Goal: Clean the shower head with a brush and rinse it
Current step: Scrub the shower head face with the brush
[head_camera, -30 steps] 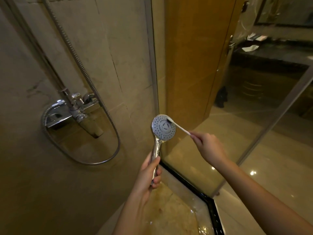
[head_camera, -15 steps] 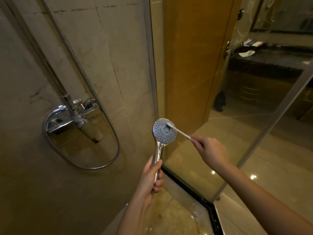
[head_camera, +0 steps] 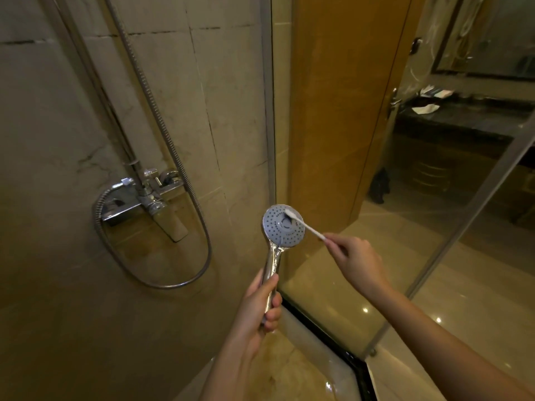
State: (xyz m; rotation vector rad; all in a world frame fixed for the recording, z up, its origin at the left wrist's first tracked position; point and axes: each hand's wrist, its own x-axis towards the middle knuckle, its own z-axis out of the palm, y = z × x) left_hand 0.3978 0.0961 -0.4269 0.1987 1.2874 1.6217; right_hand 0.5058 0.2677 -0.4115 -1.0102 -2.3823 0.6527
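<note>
Left hand [head_camera: 262,302] clamped round the chrome handle, keeping the shower head [head_camera: 283,225] upright, nozzle face turned toward the camera for access. Right hand [head_camera: 351,260], at 4 o'clock from the face, pinching a thin white brush [head_camera: 307,226], bristles on the nozzles near centre, for scrubbing.

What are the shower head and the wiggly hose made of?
The shower head has a mirror-shiny handle, so it looks like chrome-plated metal or plastic; its round face is matte grey with small holes, probably plastic or rubber. The hose looks like ribbed, silvery metal, since it shows fine rings and bends in a loop. The brush looks like white plastic.
</note>
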